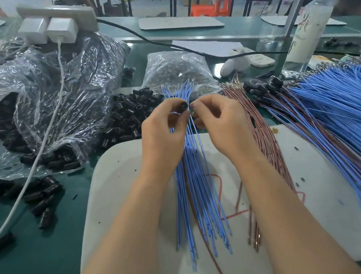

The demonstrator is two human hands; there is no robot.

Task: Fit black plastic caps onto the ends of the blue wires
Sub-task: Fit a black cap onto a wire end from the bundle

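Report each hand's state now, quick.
Left hand: pinches a small black plastic cap at its fingertips.
Right hand: pinches a thin blue wire near its end.

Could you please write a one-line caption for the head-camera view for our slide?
The left hand holds a black cap while the right hand pinches a blue wire above the bundle.

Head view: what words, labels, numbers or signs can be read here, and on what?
Red marker strokes on the white board: partly covered by the blue wires and the forearms, so they cannot be read.
Brownish marks on the bottle label: too blurred to read.
No other text shows.
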